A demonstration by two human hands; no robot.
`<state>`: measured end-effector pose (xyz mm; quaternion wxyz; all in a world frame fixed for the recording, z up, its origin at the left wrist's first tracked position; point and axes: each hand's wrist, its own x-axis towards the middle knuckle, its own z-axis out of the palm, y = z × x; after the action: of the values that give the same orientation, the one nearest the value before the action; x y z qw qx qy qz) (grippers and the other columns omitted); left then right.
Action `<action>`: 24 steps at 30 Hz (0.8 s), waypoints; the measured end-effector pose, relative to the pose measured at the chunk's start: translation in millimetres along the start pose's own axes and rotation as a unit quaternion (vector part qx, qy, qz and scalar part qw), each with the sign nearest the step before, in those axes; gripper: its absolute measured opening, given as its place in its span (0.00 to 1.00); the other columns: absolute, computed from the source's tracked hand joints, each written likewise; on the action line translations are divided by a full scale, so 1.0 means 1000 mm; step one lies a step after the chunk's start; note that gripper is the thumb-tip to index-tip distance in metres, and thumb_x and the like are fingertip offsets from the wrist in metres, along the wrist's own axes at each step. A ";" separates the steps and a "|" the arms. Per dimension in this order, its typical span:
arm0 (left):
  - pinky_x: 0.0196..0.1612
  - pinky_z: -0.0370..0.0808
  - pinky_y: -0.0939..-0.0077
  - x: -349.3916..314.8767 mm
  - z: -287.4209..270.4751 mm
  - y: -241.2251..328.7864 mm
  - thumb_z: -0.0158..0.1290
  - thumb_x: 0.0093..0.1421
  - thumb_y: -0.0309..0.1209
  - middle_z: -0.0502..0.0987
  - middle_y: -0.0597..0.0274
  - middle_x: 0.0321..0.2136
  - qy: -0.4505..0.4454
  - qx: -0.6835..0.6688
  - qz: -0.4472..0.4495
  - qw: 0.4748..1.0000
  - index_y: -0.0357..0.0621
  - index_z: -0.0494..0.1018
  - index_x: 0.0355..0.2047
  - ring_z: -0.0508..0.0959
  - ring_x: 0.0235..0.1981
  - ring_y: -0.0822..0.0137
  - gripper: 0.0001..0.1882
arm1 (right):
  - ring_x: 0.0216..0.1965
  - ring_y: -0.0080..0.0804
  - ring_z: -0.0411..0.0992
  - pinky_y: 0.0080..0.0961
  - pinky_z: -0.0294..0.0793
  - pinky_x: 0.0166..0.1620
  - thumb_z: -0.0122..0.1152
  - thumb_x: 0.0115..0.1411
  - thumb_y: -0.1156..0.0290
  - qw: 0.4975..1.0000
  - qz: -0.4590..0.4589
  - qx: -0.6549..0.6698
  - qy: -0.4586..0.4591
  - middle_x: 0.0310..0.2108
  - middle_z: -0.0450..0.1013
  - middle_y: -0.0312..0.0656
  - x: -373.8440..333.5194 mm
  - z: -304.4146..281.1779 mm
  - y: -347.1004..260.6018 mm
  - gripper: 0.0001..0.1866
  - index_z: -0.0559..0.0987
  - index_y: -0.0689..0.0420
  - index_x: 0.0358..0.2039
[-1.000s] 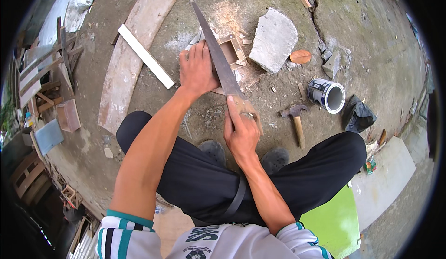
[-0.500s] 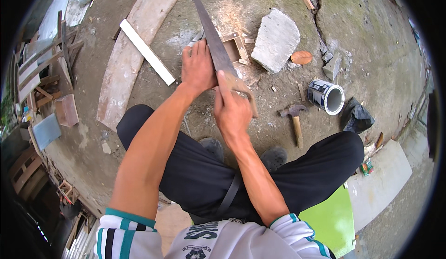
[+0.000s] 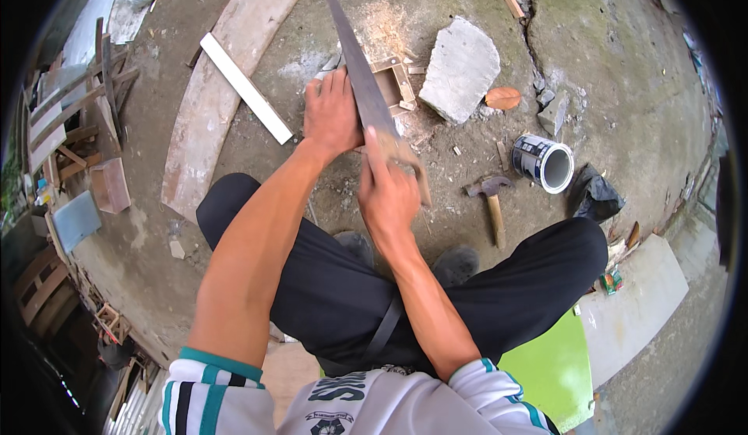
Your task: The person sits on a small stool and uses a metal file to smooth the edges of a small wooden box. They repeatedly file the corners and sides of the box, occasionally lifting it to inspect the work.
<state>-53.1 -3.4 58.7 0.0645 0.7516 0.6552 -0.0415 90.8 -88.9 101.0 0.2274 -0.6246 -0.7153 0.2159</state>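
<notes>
My right hand (image 3: 389,201) is closed round the wooden handle (image 3: 407,160) of a handsaw, its index finger stretched along the blade side. The long dark saw blade (image 3: 362,72) points away from me and slightly left. Just left of the blade, my left hand (image 3: 333,111) presses down with curled fingers; what lies under them is hidden. Beyond the blade on the right, part of a small wooden box frame (image 3: 401,84) shows, the saw covering its left side. Pale sawdust (image 3: 386,26) is spread on the ground past it.
A white wood strip (image 3: 245,88) lies left on a long curved board (image 3: 191,146). To the right are a flat stone slab (image 3: 461,68), a claw hammer (image 3: 492,205), a paint can (image 3: 544,162) and a black plastic bag (image 3: 596,193). Scrap wood (image 3: 82,123) is piled far left.
My right hand has drawn the saw a little back toward me, and the blade tip has come back with it. My left hand stays in place.
</notes>
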 end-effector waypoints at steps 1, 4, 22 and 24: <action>0.63 0.56 0.53 -0.001 -0.001 -0.003 0.63 0.50 0.51 0.65 0.50 0.61 -0.031 0.012 -0.001 0.999 0.31 0.62 0.63 0.64 0.63 0.58 0.47 | 0.23 0.38 0.74 0.37 0.68 0.31 0.68 0.60 0.73 1.000 -0.003 0.002 0.006 0.20 0.73 0.42 0.013 0.007 -0.006 0.33 0.75 0.43 0.67; 0.63 0.57 0.53 -0.001 0.002 0.002 0.65 0.50 0.48 0.65 0.50 0.59 0.043 -0.025 -0.007 0.999 0.31 0.62 0.63 0.64 0.63 0.57 0.47 | 0.22 0.37 0.73 0.36 0.68 0.31 0.68 0.60 0.73 0.999 -0.024 -0.007 0.020 0.20 0.72 0.42 -0.014 0.002 0.009 0.34 0.74 0.42 0.67; 0.64 0.56 0.53 0.002 0.002 0.000 0.65 0.48 0.48 0.66 0.50 0.60 0.027 -0.036 -0.014 0.999 0.32 0.63 0.62 0.64 0.63 0.57 0.47 | 0.21 0.39 0.70 0.39 0.67 0.31 0.66 0.60 0.74 1.000 -0.025 0.006 0.014 0.19 0.70 0.43 -0.023 0.004 0.012 0.35 0.72 0.43 0.69; 0.64 0.56 0.53 0.001 0.004 0.003 0.64 0.48 0.48 0.66 0.50 0.60 0.058 -0.048 -0.012 0.997 0.32 0.63 0.62 0.64 0.63 0.57 0.46 | 0.21 0.40 0.70 0.40 0.67 0.31 0.65 0.61 0.74 1.000 -0.014 0.001 0.001 0.19 0.69 0.43 -0.040 -0.002 0.018 0.35 0.71 0.43 0.69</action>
<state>-50.1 -2.9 54.9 0.0619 0.7411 0.6678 0.0324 111.5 -126.4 89.8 0.2314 -0.6143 -0.7238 0.2126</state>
